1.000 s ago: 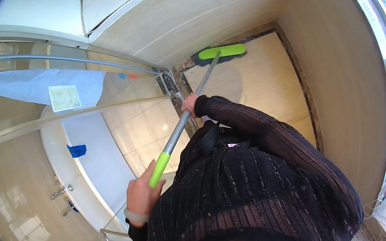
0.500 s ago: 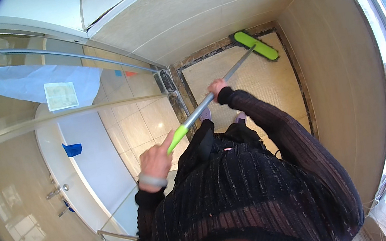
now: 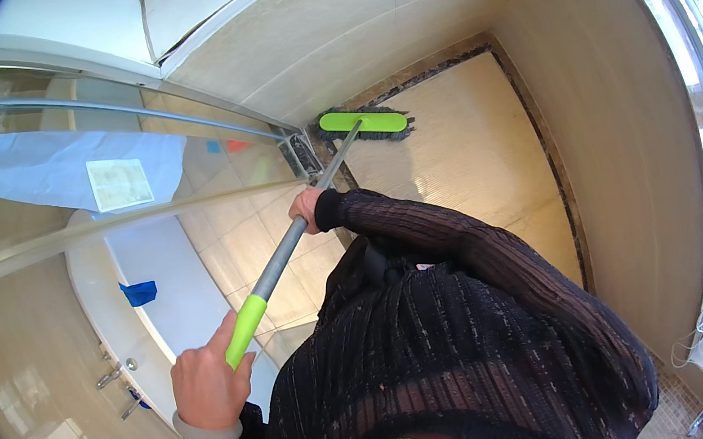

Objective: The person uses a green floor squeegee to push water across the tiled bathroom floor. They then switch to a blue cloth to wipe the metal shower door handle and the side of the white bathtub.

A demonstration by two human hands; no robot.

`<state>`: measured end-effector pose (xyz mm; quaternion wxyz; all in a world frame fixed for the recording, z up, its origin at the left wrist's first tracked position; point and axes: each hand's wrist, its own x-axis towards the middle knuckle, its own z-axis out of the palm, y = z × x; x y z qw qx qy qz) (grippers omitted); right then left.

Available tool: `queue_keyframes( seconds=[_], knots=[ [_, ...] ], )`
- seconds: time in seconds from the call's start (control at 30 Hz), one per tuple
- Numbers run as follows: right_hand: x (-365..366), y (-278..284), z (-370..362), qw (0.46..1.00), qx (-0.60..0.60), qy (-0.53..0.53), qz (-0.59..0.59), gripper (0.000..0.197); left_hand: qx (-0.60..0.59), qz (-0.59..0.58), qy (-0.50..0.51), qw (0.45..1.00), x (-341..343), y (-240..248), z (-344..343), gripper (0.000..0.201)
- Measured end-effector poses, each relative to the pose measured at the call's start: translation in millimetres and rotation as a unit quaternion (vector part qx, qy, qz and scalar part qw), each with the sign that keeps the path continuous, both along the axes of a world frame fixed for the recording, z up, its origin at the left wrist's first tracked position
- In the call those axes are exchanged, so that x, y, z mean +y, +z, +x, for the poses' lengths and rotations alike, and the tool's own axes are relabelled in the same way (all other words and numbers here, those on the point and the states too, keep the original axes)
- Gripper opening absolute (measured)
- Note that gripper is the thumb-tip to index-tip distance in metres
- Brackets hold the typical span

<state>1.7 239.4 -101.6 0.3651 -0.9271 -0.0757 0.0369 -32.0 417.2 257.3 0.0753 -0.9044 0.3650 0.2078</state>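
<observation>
A mop (image 3: 363,123) with a green head and a dark grey fringe lies on the floor in the far left corner of the shower space, against the edging at the wall. From it a grey pole runs down toward me to a lime green grip (image 3: 245,331). My left hand (image 3: 208,382), with a pale band at the wrist, is closed round the end of this grip. Farther up, my right hand (image 3: 307,209) is wrapped around the pole, its black sleeve stretched across my body.
Tan tiles (image 3: 474,156) cover the floor, edged by a dark stone border (image 3: 526,111). Glass panels with a metal rail (image 3: 116,105) stand at the left, a white bathtub (image 3: 173,305) beyond them. A blue cloth-like piece (image 3: 139,293) sits on the tub's rim. Windows line the right.
The mop head has swung left along the far wall, from the right corner to the left one. Both hands have moved left, the left one also nearer to me.
</observation>
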Motion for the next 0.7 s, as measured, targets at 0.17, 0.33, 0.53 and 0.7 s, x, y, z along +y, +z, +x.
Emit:
queue_keyframes(
  seconds=[0.17,0.33,0.53,0.7],
  knots=[
    [-41.3,-9.1,-16.4,0.996,0.039,-0.067,-0.044,0.012,0.033,-0.049,-0.044,0.997,-15.1,-26.6,22.1,0.052],
    [-99.3,-61.6,-67.5,0.977,0.067,-0.159,-0.126,0.015,0.023,-0.103,-0.121,0.987,-31.4,-117.1,17.3,0.051],
    [-186.2,-127.3,-149.1,0.908,0.000,-0.369,-0.197,0.030,-0.004,-0.144,-0.205,0.968,-108.4,-232.4,-31.4,0.056],
    [-187.7,-132.9,-149.2,0.871,0.125,-0.389,-0.272,0.017,0.008,-0.126,-0.201,0.971,-109.1,-244.5,-33.6,0.058]
  ],
)
